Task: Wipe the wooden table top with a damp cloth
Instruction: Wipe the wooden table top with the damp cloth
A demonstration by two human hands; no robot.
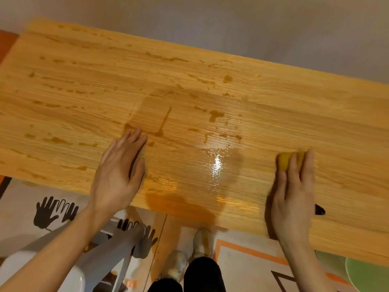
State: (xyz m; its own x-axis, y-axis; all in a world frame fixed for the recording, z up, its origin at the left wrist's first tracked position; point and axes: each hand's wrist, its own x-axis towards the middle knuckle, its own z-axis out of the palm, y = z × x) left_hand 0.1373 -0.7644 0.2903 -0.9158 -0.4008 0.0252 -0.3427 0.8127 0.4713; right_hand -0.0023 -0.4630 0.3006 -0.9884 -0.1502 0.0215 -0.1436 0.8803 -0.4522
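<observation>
The wooden table top (84, 98) fills the upper and middle view, with wet streaks, darker drops and a shiny wet patch near the middle front. My right hand (294, 192) lies flat on a small yellow cloth (285, 160) at the table's right front, fingers pressing it down; only the cloth's far end shows past my fingertips. My left hand (117, 171) rests palm down on the table near its front edge, left of the wet patch, fingers together and holding nothing.
A grey wall runs behind the table's far edge. Below the front edge I see the floor mat with black hand prints (54, 211), a white chair (42, 268), my shoes (202, 241), and a green round object (366, 275) at the lower right.
</observation>
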